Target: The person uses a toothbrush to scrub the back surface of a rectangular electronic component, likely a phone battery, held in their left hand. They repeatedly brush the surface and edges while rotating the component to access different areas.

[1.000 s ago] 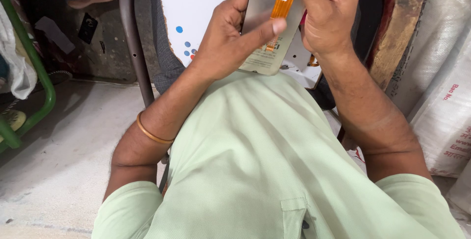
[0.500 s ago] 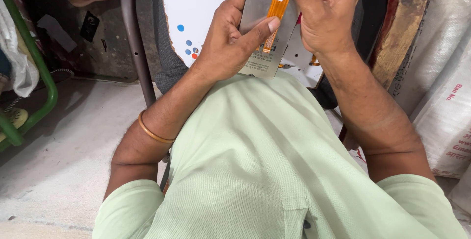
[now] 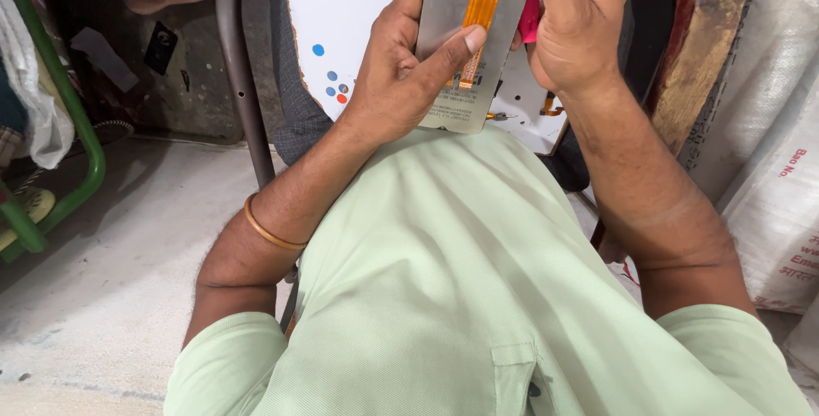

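Nearest to the camera is the person's pale green shirt (image 3: pixel 478 296), which fills the lower half of the view. At about 9 o'clock from its middle, the left forearm carries a thin gold bangle (image 3: pixel 271 230).

Further up, the left hand (image 3: pixel 401 75) is closed around a flat grey metal panel (image 3: pixel 448 32), which looks like the back of a phone screen. The thumb (image 3: pixel 448 53) presses across its face and the other fingers are behind it, so the hand is curled around the left edge, not flat. An orange flex ribbon (image 3: pixel 478 15) runs down the middle of the panel, and the thumb tip lies just beside it.

At 3 o'clock from the panel, the right hand (image 3: pixel 580 23) is partly closed with its fingers bent to the panel's upper right edge. Something pink (image 3: pixel 529 15) shows between this hand and the panel; I cannot tell if the hand holds it.

In my judgement, the grip is good if the left thumb stays on bare metal and does not crease the ribbon, and if the right fingers work only at the edge.

Behind the hands is a white board (image 3: pixel 358 15) with small coloured dots. At 10 o'clock are a dark tube frame (image 3: pixel 243 83) and a green one (image 3: pixel 60 92); at 3 o'clock stand white sacks (image 3: pixel 768 126).
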